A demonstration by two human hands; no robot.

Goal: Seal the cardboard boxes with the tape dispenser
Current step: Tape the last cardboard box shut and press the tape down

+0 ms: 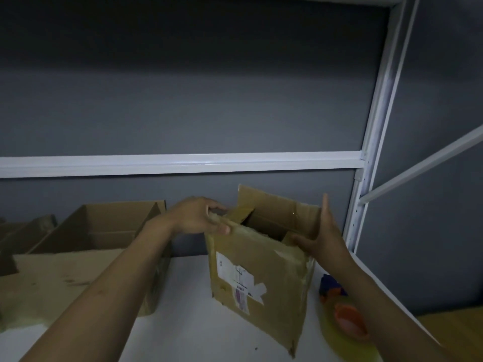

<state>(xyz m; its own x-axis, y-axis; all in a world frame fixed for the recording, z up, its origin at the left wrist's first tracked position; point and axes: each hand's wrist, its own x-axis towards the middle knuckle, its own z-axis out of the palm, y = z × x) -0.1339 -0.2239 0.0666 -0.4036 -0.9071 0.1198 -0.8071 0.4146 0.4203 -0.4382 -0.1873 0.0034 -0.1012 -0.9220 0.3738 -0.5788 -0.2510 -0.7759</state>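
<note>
So the cardboard box is standing on the white shelf with its top flaps up. The left hand is gripping the left flap, fingers curled over its edge. The right hand is pressing flat on the right flap, fingers straight, clamped on nothing. My guess is they're steadying it and folding the flaps shut before taping. The tape dispenser is lying on the shelf just right of the box, under the right forearm, neither hand touching it. Another open box is sitting to the left.
</note>
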